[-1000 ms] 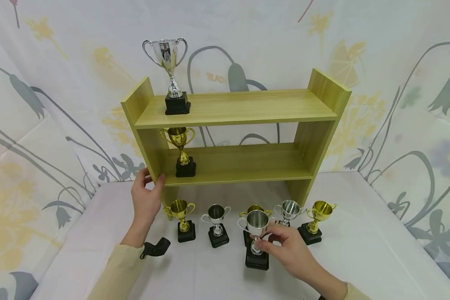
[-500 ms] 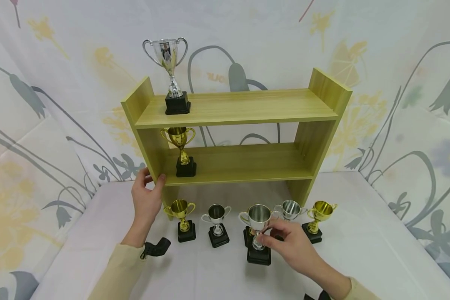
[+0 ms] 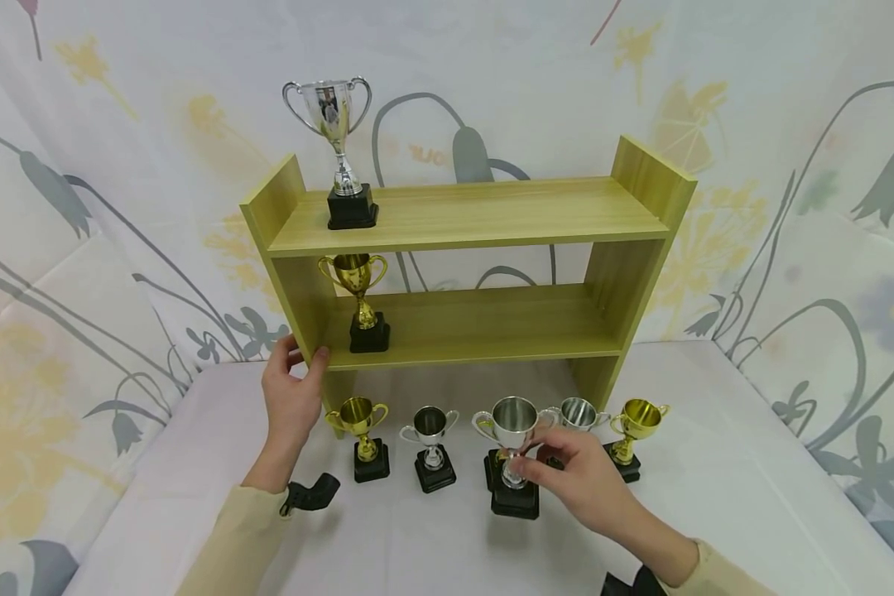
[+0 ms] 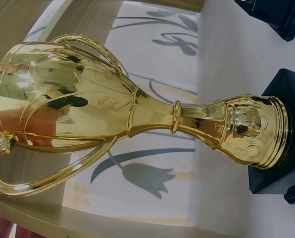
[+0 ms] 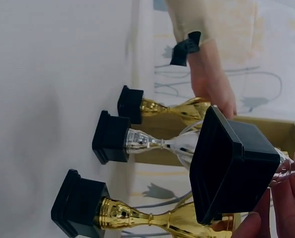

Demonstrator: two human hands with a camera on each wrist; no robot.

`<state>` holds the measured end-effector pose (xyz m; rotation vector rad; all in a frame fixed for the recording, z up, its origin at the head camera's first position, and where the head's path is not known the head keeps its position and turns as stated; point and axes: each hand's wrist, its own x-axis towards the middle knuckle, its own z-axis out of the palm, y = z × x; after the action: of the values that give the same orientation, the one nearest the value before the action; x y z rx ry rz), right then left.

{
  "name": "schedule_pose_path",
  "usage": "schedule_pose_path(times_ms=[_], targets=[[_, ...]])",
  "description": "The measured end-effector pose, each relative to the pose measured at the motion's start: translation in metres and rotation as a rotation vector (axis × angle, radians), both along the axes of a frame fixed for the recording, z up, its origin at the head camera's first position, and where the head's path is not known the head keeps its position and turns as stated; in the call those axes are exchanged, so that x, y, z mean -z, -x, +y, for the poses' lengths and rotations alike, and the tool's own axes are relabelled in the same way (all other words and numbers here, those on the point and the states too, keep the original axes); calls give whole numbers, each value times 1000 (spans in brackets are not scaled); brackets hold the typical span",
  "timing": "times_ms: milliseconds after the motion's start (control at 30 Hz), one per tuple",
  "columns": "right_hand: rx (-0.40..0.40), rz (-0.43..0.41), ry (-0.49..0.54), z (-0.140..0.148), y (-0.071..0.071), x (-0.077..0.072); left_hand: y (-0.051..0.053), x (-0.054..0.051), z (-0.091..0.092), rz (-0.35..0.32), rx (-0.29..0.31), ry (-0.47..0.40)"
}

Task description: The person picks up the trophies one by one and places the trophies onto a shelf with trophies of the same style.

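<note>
My right hand (image 3: 581, 480) pinches a silver trophy cup (image 3: 514, 424) by its stem. Its black base (image 5: 234, 166) shows from beneath in the right wrist view, so it is off the table. Behind it, a gold trophy is mostly hidden in the head view. My left hand (image 3: 292, 406) grips the left side panel of a wooden shelf (image 3: 477, 215), thumb on the front edge and fingers round the outer side. Near that hand stands a gold trophy (image 3: 358, 418), seen large in the left wrist view as a gold cup (image 4: 68, 96) on a black base.
A tall silver trophy (image 3: 331, 116) stands at the top board's left end. A gold trophy (image 3: 353, 277) occupies the left of the middle board. On the white-covered table (image 3: 410, 546) stand a silver trophy (image 3: 430, 424), another silver one (image 3: 577, 414) and a gold one (image 3: 639, 420).
My right hand has lifted the silver trophy slightly and carried it a little toward the shelf, covering more of the gold trophy behind. My left hand stays on the shelf panel.
</note>
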<state>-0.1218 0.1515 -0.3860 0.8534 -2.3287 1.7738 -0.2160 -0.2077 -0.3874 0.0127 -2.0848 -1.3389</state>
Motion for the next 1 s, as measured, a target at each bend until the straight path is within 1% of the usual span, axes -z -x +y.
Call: schedule_pose_path(times_ms=[233, 500, 800, 1000], targets=[[10, 16, -15, 2, 3, -3, 1, 0, 1, -5, -2, 4], [-9, 8, -19, 0, 3, -10, 0, 0, 1, 0, -7, 2], [-47, 54, 2, 2, 4, -19, 0, 0, 0, 22, 3, 4], [-52, 55, 1, 1, 3, -24, 0, 1, 0, 20, -2, 7]])
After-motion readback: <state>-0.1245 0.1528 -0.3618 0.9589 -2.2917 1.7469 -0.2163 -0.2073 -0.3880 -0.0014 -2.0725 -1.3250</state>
